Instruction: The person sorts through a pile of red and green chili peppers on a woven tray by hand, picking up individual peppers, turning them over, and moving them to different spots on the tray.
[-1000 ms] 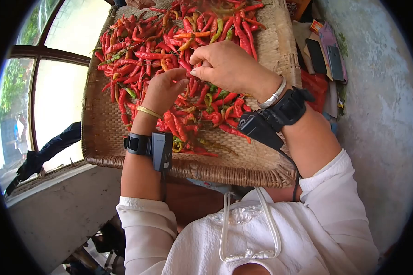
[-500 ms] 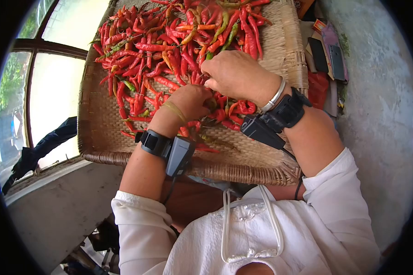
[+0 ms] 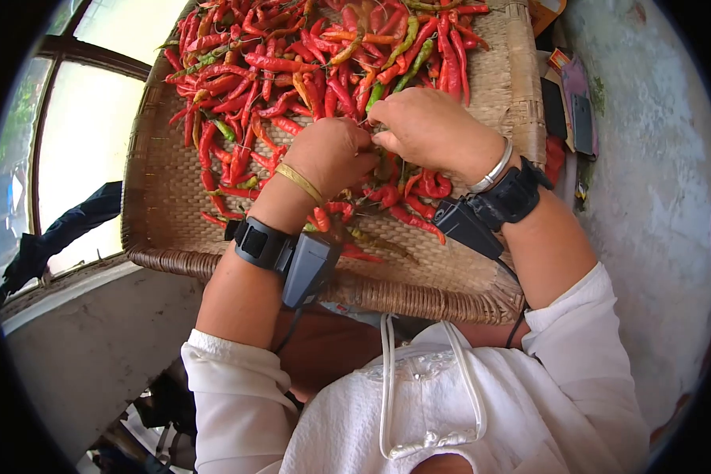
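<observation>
Palm-down, left hand (image 3: 336, 156) against right hand (image 3: 428, 126)

Daylight came in from the window (image 3: 87, 150) on the left, blown out to white glare. Heavy fisheye warp bent the edges, black vignette all round. Left hand (image 3: 336, 154), right hand (image 3: 428, 126) and chillies (image 3: 268, 63) looked sharp, shadows soft.

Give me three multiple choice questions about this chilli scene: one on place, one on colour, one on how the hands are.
1. The chillies lie in: A a woven tray; B a metal pot; C a plastic bag.
2. Most chillies are: A purple; B red; C white.
3. The left hand and right hand are: A far apart; B off the tray; C close together over the chillies.
Answers: 1 A, wicker weave shows around them; 2 B, red dominates, few are green; 3 C, they nearly touch above the pile.
</observation>
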`<action>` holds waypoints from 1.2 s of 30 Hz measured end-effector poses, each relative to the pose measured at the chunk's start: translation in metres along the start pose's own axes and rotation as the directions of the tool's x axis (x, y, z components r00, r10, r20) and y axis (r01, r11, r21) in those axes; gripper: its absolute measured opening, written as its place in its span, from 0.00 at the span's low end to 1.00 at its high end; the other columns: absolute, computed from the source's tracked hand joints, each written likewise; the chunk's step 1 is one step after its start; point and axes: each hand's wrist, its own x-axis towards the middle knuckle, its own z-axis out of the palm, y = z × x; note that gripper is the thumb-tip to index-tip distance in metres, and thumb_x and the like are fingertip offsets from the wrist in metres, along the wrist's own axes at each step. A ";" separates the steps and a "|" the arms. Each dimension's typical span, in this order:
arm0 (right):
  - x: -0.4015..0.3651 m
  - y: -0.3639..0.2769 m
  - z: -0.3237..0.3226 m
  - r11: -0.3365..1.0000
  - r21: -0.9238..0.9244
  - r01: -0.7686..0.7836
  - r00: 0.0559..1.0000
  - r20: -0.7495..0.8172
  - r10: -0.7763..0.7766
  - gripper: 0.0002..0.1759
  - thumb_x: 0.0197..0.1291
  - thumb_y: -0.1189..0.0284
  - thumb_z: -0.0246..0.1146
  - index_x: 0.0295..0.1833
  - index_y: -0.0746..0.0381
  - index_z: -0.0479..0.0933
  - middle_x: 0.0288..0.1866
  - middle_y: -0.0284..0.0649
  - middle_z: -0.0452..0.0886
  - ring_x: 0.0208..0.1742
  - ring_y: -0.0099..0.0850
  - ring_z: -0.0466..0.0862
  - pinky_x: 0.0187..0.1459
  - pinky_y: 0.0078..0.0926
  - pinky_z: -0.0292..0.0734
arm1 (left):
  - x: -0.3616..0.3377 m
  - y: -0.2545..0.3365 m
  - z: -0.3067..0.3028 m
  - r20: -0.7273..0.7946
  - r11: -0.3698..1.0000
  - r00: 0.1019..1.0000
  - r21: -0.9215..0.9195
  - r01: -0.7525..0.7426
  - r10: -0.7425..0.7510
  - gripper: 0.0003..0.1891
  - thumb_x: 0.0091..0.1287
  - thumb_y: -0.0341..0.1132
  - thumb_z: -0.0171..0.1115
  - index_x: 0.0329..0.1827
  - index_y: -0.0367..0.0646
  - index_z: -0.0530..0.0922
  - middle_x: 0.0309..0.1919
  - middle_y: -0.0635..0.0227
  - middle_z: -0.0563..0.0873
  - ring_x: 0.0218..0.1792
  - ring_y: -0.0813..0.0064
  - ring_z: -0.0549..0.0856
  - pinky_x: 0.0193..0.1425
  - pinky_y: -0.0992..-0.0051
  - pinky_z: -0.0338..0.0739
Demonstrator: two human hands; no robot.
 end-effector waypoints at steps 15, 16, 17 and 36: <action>0.010 0.012 -0.035 0.674 0.736 -0.061 0.942 -0.181 0.283 0.15 0.53 0.63 0.60 0.38 0.65 0.78 0.27 0.41 0.80 0.29 0.30 0.80 0.30 0.27 0.73 | -0.024 -0.007 -0.009 -0.279 0.994 0.958 -0.104 0.041 -0.069 0.12 0.51 0.35 0.66 0.35 0.37 0.78 0.27 0.57 0.82 0.28 0.63 0.81 0.33 0.69 0.74; 0.013 0.016 -0.037 0.429 0.902 0.034 0.885 -0.227 0.406 0.17 0.55 0.63 0.60 0.42 0.66 0.77 0.30 0.38 0.80 0.30 0.25 0.79 0.29 0.23 0.73 | -0.023 -0.008 -0.008 -0.282 0.993 0.957 -0.105 0.044 -0.072 0.12 0.51 0.35 0.66 0.35 0.37 0.78 0.27 0.57 0.82 0.28 0.63 0.81 0.33 0.69 0.74; 0.016 0.021 -0.038 0.431 0.902 0.036 0.887 -0.227 0.402 0.17 0.55 0.63 0.60 0.42 0.66 0.77 0.30 0.38 0.80 0.30 0.25 0.79 0.29 0.23 0.73 | -0.022 -0.007 -0.008 -0.220 0.996 0.972 -0.051 0.068 -0.078 0.13 0.52 0.36 0.65 0.36 0.38 0.78 0.28 0.57 0.82 0.30 0.60 0.81 0.35 0.68 0.74; 0.006 0.003 0.012 0.998 -0.049 -0.041 0.962 0.267 0.053 0.12 0.47 0.68 0.63 0.36 0.64 0.76 0.35 0.47 0.79 0.43 0.44 0.78 0.42 0.40 0.73 | -0.005 -0.017 0.024 0.155 0.976 0.988 0.212 -0.040 0.007 0.10 0.48 0.39 0.62 0.29 0.44 0.80 0.26 0.59 0.81 0.31 0.57 0.81 0.37 0.62 0.75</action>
